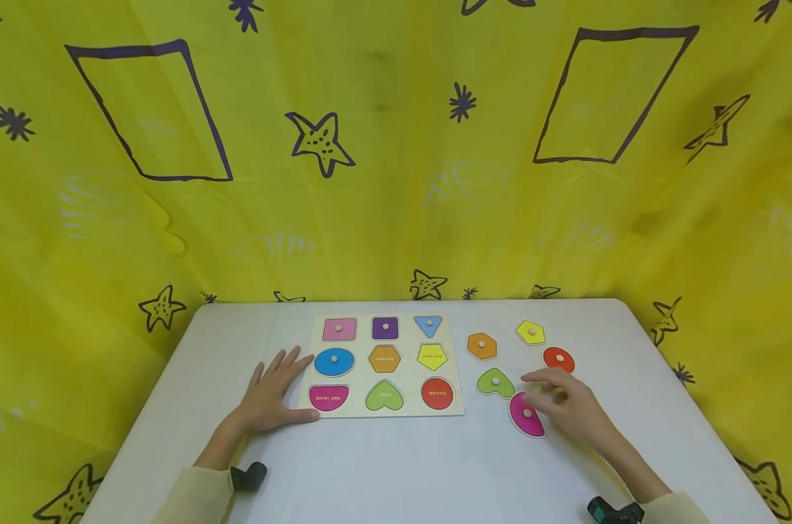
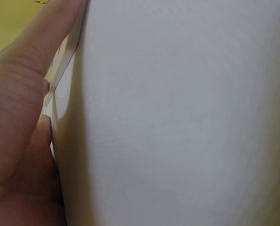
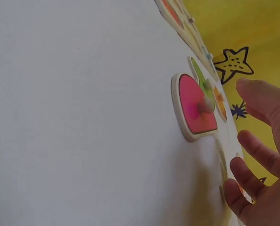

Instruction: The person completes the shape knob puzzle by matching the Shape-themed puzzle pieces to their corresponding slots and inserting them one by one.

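Observation:
A wooden shape puzzle board (image 1: 409, 408) lies on the table. Its pink, purple, light blue triangle and blue oval (image 1: 333, 362) spots carry knobbed pieces; the half-round, hexagon, heart, pentagon and circle spots show printed words. My left hand (image 1: 271, 397) rests with spread fingers at the board's left edge, thumb by the lower corner. Over the loose pieces hovers my right hand (image 1: 569, 407), fingers loosely bent and holding nothing. Nearest to it is the magenta half-round piece (image 3: 192, 103), with the green heart piece (image 1: 495, 383) just beyond and the red circle piece (image 1: 558, 359) behind.
An orange hexagon piece (image 1: 482, 346) and a yellow pentagon piece (image 1: 531, 332) lie farther back, right of the board. The white table (image 1: 383, 473) meets a yellow curtain (image 1: 383, 218) with dark star drawings at its back and sides.

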`<state>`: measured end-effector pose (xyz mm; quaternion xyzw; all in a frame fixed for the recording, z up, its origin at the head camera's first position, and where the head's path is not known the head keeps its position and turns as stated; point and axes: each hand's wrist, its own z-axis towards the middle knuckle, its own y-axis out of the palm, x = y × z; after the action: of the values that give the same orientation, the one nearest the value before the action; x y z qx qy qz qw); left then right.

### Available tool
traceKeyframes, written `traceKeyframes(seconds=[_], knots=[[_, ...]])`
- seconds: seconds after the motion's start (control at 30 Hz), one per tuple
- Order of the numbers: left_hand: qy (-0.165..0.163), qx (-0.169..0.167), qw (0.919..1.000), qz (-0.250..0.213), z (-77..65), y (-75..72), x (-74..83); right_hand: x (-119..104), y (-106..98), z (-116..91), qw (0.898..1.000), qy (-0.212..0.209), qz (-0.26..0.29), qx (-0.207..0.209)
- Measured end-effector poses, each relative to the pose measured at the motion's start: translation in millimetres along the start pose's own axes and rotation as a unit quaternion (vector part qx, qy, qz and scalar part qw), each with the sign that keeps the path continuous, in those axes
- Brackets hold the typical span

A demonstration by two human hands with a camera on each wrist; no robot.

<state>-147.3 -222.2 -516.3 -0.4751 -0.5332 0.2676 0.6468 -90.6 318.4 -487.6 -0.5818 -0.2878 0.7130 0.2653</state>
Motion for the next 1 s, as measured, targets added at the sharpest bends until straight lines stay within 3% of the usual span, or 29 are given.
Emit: traceKeyframes(seconds=[0.23,0.5,1.0], knots=[[-0.001,0.0,1.0,0.001,1.2,-0.5,1.8,11.7,2.4,-12.5,1.0,0.018,-0.009,-0.01],[-0.004,0.002,1.0,0.001,0.8,0.2,2.0,18.6,9.9,-12.6,0.999,0.033,-0.002,-0.031],[0.004,0.006,1.0,-0.001,-0.7,1.0,-0.3,21.1,15.8,-18.6,0.999,0.032,-0.032,-0.017]])
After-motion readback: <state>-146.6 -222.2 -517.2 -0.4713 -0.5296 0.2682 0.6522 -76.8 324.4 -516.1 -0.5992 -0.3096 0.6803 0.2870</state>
